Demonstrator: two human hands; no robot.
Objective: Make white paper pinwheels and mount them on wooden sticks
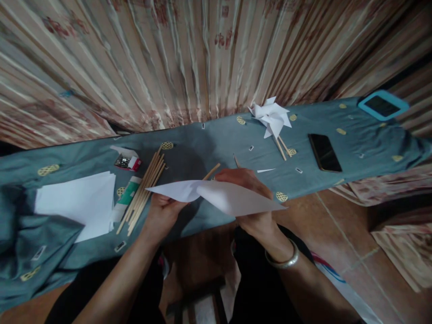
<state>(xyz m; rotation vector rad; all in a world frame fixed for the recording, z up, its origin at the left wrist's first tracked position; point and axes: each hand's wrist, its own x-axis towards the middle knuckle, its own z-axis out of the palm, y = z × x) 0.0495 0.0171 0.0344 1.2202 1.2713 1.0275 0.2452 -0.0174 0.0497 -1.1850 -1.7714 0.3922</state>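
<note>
A white sheet of paper (232,198), creased through the middle, is held up in front of me over the table's near edge. My left hand (165,209) pinches its left part from below, thumb and fingers closed. Behind the right part, my right hand (245,182) is closed around the paper, its fingers partly hidden by it. A wooden stick (212,171) shows just beyond the sheet, its lower end covered. A thin pointed thing (236,161) sticks out past my right knuckles; its kind is unclear.
To the left lie a bundle of wooden sticks (143,193), a green-and-white tube (126,198), an opened small box of metal pins (128,160) and white paper sheets (77,202). Paper pinwheels (272,118), a phone (324,153) and a blue-framed tablet (384,105) lie to the right.
</note>
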